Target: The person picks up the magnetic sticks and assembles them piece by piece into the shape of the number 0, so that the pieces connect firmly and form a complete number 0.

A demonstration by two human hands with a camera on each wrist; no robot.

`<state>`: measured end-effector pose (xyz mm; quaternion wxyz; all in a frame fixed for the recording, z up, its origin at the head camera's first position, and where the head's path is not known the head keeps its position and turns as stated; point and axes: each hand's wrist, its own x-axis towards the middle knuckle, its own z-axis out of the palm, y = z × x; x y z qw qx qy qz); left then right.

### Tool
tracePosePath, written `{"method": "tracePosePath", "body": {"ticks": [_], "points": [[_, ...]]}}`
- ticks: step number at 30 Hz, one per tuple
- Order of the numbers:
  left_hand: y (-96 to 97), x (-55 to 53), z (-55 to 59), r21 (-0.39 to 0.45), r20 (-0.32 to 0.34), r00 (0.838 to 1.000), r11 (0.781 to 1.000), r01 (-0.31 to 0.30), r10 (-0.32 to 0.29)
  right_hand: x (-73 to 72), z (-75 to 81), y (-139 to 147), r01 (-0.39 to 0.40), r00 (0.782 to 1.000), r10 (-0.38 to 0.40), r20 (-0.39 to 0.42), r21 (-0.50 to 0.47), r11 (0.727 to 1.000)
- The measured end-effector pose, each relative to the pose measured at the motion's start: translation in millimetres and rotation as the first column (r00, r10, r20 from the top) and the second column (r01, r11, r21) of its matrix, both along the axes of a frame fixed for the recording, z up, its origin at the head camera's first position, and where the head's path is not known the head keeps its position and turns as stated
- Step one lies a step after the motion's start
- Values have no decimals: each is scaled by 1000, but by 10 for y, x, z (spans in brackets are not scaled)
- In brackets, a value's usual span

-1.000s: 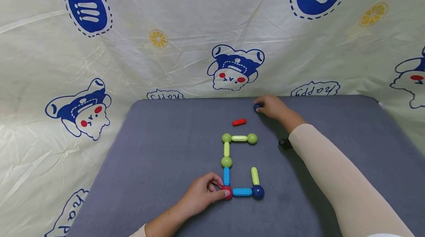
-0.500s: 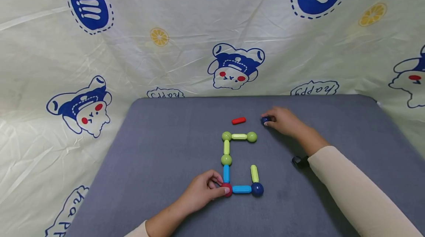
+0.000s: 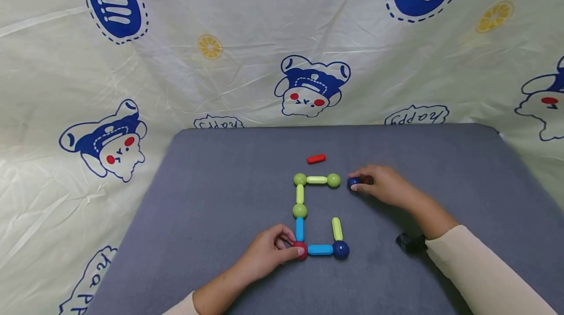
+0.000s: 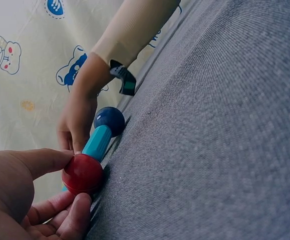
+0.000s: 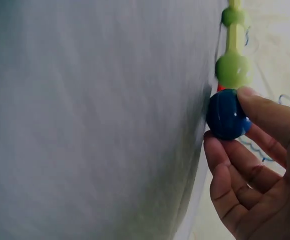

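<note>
My left hand (image 3: 266, 254) pinches the red ball (image 3: 301, 250) at the near left corner of a figure of balls and rods. From that ball one blue rod (image 3: 300, 229) runs back to a green ball (image 3: 300, 210), and another blue rod (image 3: 320, 250) runs right to a dark blue ball (image 3: 340, 250). A yellow-green rod (image 3: 337, 229) points back from this corner. Between thumb and fingers my right hand (image 3: 383, 186) holds a second dark blue ball (image 5: 228, 114). It is just right of the end green ball (image 3: 333, 180), with a small gap.
A loose red rod (image 3: 316, 158) lies behind the figure on the grey cloth-covered table (image 3: 211, 197). Behind the table's far edge hangs a printed pale sheet (image 3: 246, 80). A black band (image 3: 411, 243) is at the right wrist.
My right hand has come nearer from the table's far edge, bringing the dark blue ball beside the end green ball. The left hand keeps its hold on the red ball.
</note>
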<state>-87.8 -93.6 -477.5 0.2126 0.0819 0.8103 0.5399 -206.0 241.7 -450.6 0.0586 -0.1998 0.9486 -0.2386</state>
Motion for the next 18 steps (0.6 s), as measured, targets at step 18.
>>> {"method": "tracePosePath", "body": {"ticks": [18], "points": [[0,6,16,-1,12,1000,1000,-3,3,439,-59,-304,-10,996,22,86,-134,991]]}}
